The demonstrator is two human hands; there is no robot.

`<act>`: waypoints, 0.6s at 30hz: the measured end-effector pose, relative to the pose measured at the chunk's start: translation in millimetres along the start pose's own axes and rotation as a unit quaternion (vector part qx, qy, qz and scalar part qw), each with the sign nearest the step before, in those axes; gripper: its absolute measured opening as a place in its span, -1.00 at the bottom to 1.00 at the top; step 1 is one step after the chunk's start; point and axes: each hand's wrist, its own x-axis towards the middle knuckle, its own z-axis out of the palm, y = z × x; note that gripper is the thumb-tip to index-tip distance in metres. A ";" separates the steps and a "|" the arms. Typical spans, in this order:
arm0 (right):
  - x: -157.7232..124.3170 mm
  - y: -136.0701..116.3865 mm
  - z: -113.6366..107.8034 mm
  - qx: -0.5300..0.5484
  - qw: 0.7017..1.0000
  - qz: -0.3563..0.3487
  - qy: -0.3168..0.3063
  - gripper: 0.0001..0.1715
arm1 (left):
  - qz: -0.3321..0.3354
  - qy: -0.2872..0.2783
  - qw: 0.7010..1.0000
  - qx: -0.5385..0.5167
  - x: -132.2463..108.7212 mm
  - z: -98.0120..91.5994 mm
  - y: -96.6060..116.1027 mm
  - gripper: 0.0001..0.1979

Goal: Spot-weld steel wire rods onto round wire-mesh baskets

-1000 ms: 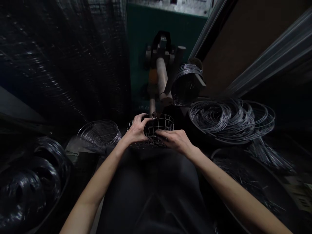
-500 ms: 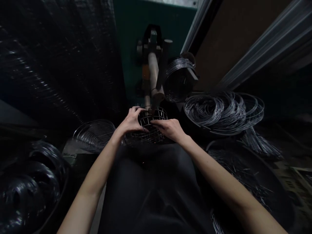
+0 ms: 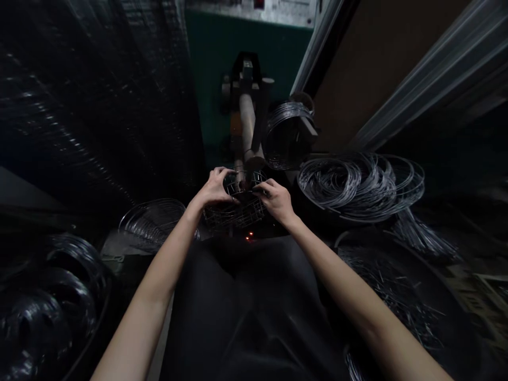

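A round wire basket (image 3: pixel 234 214) sits between my hands, under the arm of a welding machine (image 3: pixel 249 124). My left hand (image 3: pixel 216 188) curves around the basket's left side, thumb toward me and fingers on the far rim. On the right side, my right hand (image 3: pixel 275 198) pinches the rim between thumb and fingers. The machine's lower tip reaches inside the basket's opening. Orange sparks (image 3: pixel 249 235) glow just below the basket, above the dark apron (image 3: pixel 246 307) over my lap. Darkness hides the basket's underside.
Wire rings (image 3: pixel 361 185) lie heaped in a container at the right. Below them, a dark basin (image 3: pixel 448 317) holds short wire pieces. Coiled wire (image 3: pixel 63 296) fills the lower left, and a wire grille (image 3: pixel 153 222) lies left of my arm. A wire coil (image 3: pixel 288 132) hangs beside the machine.
My right hand has shifted slightly up and right along the basket rim, its fingers now more bent. The basket has tilted or turned a little. Brighter sparks show beneath it.
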 end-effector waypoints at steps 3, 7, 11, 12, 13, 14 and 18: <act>9.4 -5.5 0.0 -0.006 1.000 0.009 -0.010 -0.82 | 0.002 0.012 1.000 0.010 10.3 -0.7 -4.4 -0.04; -13.4 3.3 -26.3 0.031 0.999 0.018 -0.007 -0.65 | 0.030 0.014 0.999 0.041 1.9 -1.4 -12.8 0.08; -80.8 70.0 -75.9 0.041 0.989 0.140 0.021 -0.64 | 0.055 0.033 0.995 0.078 -22.7 -2.9 -41.5 0.27; -104.5 92.8 -88.0 0.011 0.977 0.212 0.015 -0.65 | 0.044 0.040 0.995 0.083 -27.6 -1.8 -50.9 0.27; -129.9 115.4 -98.6 -0.026 0.957 0.289 0.002 -0.66 | 0.038 0.030 0.997 0.067 -31.6 -0.3 -58.9 0.32; -155.6 136.6 -106.6 -0.063 0.929 0.363 -0.020 -0.66 | 0.020 0.017 0.998 0.053 -35.1 1.3 -64.6 0.36; -237.0 195.4 -100.5 -0.131 0.849 0.505 -0.090 -0.73 | -0.141 -0.031 0.989 0.008 -45.4 1.3 -60.1 0.45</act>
